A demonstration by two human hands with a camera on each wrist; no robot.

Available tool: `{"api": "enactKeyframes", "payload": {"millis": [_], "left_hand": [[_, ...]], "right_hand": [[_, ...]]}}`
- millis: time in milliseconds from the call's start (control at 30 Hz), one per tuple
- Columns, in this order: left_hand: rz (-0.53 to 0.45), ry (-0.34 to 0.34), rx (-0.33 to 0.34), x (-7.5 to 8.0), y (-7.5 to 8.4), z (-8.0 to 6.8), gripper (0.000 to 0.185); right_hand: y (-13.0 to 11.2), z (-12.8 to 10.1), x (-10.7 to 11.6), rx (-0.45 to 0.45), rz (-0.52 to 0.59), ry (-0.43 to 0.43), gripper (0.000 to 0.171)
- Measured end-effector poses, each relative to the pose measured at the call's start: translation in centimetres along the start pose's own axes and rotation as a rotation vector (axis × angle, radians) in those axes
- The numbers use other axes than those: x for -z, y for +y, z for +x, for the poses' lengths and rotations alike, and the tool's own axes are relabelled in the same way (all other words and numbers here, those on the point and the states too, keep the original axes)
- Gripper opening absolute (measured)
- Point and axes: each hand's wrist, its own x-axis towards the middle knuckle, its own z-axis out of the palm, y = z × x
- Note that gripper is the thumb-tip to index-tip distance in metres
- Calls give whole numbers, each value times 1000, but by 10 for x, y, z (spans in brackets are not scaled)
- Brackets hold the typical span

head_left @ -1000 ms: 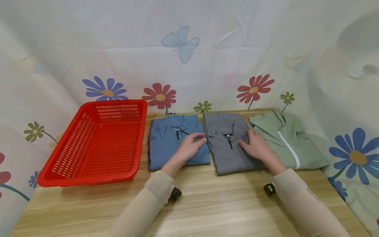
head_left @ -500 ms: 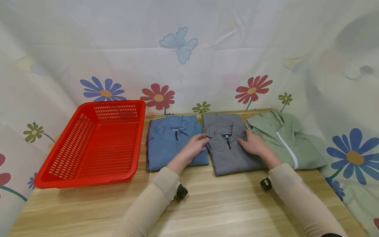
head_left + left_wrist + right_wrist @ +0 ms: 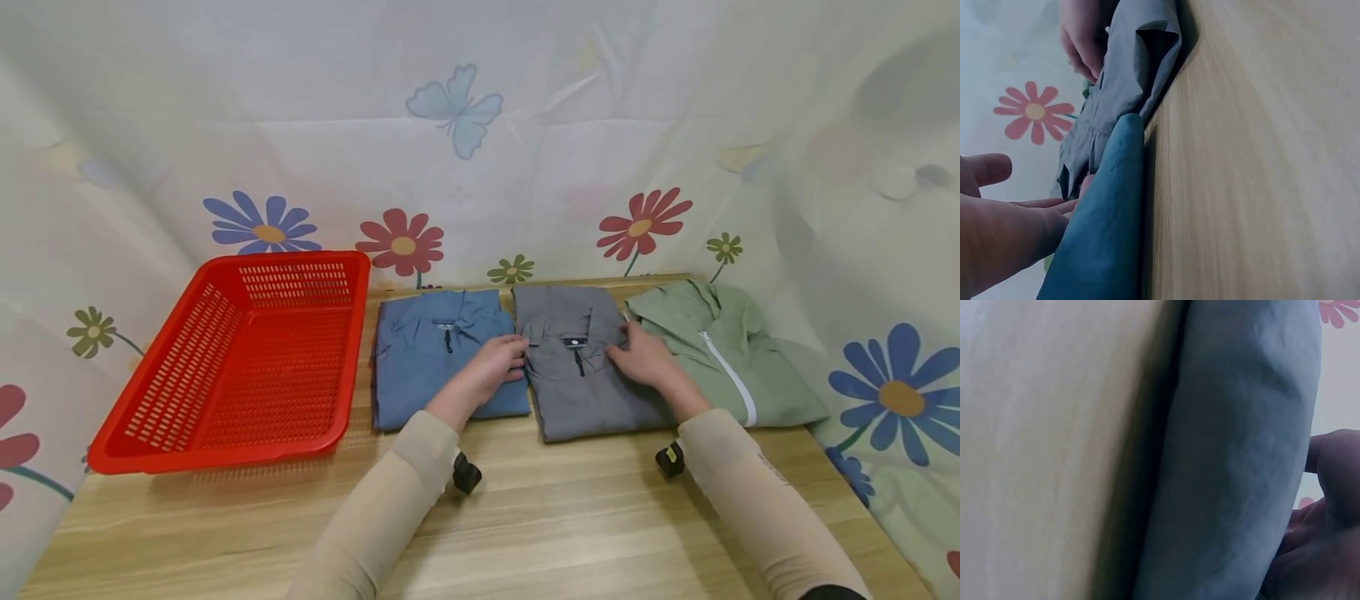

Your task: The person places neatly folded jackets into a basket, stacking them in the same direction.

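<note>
A folded grey jacket (image 3: 577, 400) with a short black zip pull lies between a folded blue jacket (image 3: 420, 383) and a folded green jacket (image 3: 727, 350) with a white zip. My left hand (image 3: 491, 367) is over the right part of the blue jacket, its fingertips at the grey jacket's left edge. In the left wrist view its thumb stands apart from the extended fingers. At the grey jacket's right edge is my right hand (image 3: 645, 358), thumb and forefinger spread apart. Its other fingers are partly hidden in the head view.
A red plastic basket (image 3: 351, 367) with slotted walls stands on the left of the wooden table (image 3: 555, 517). Behind the table hangs a white curtain (image 3: 315, 150) printed with flowers and a butterfly. Small black devices hang under both wrists.
My left hand has shifted slightly right, from over the blue jacket to the grey jacket's left edge. The right hand stays at the right edge. The jackets look unmoved.
</note>
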Motion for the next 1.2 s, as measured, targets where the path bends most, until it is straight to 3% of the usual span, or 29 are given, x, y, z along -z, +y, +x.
{"api": "enactKeyframes", "payload": {"millis": [433, 667, 800, 900, 1200], "left_hand": [[-90, 47, 20, -1, 4, 6, 57], [-107, 85, 19, -4, 1, 10, 55], [-113, 93, 25, -4, 1, 10, 54], [-118, 89, 27, -4, 0, 12, 54], [-57, 80, 59, -5, -1, 17, 45]], "right_hand": [[6, 5, 2, -86, 195, 38, 65], [7, 0, 6, -157, 458, 29, 62], [8, -2, 8, -181, 553, 2, 64], [9, -5, 12, -170, 568, -13, 64], [12, -17, 22, -116, 465, 6, 60]]}}
